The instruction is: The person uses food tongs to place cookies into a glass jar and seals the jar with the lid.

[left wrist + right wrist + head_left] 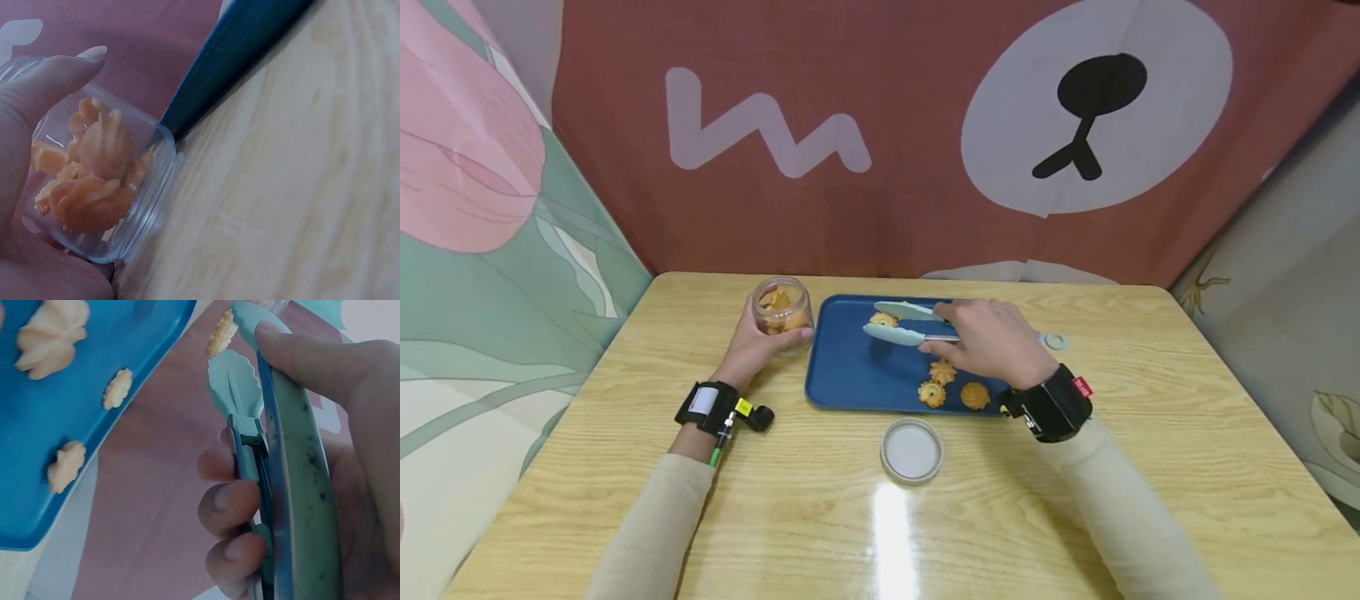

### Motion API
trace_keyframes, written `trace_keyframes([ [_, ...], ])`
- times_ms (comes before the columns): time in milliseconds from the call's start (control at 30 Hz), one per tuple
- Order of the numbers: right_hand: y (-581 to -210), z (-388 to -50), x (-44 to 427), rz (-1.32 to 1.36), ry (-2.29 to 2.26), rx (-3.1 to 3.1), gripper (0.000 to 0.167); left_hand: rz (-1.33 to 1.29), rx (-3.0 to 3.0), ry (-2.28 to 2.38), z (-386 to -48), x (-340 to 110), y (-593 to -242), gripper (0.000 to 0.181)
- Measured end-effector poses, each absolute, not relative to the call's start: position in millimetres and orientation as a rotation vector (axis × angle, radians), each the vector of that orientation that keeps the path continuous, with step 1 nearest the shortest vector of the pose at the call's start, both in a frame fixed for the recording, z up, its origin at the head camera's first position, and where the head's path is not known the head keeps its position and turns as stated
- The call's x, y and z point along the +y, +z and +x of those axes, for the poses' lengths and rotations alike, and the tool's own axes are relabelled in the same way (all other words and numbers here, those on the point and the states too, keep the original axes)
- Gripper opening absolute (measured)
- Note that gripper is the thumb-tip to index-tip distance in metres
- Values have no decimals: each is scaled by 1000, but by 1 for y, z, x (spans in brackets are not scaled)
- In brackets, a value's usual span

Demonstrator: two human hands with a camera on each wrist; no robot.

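My left hand (758, 348) grips a clear round jar (803, 312) beside the tray's left edge. In the left wrist view several swirled cookies (94, 203) lie inside the jar, with the thumb across its wall. My right hand (997, 340) holds pale green tongs (897, 335) over the blue tray (844, 379), fingers curled round the handles. Between the tong tips is a piped cookie (883, 319), seen edge-on in the right wrist view (222, 334). More cookies (974, 396) rest on the tray near its front right; the right hand covers part of the tray.
A round lid (912, 451) lies on the wooden table (790, 500) in front of the tray. A pale blue ring (1056, 341) shows just beyond the right hand. Behind the table hangs a reddish-brown cloth (895, 225) with a cartoon face.
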State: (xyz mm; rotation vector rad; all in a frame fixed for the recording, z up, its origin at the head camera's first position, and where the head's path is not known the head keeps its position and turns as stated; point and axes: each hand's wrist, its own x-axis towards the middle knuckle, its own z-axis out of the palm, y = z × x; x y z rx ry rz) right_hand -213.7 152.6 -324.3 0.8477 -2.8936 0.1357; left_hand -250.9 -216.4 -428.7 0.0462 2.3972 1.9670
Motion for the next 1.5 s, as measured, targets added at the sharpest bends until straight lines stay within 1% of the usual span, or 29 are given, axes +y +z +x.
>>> trace_keyframes([
  [367,-313,-222,130,888,160,-2859,60,-12,2424,1936,-254,-216,-432,109],
  [600,-306,-228,111,917,174,-2845,63,36,2411,1990,-252,-218,-430,106],
  [800,-298,-234,90,985,181,-2780,59,30,2389,2046,-251,-221,-432,104],
  [1067,-289,-241,62,1002,148,-2783,63,20,2413,2016,-250,-224,-433,103],
  [1267,-283,-246,42,1022,86,-2763,63,56,2389,2027,-243,-222,-424,102],
  [1500,-283,-250,22,1019,81,-2824,59,38,2334,2052,-234,-218,-410,102],
])
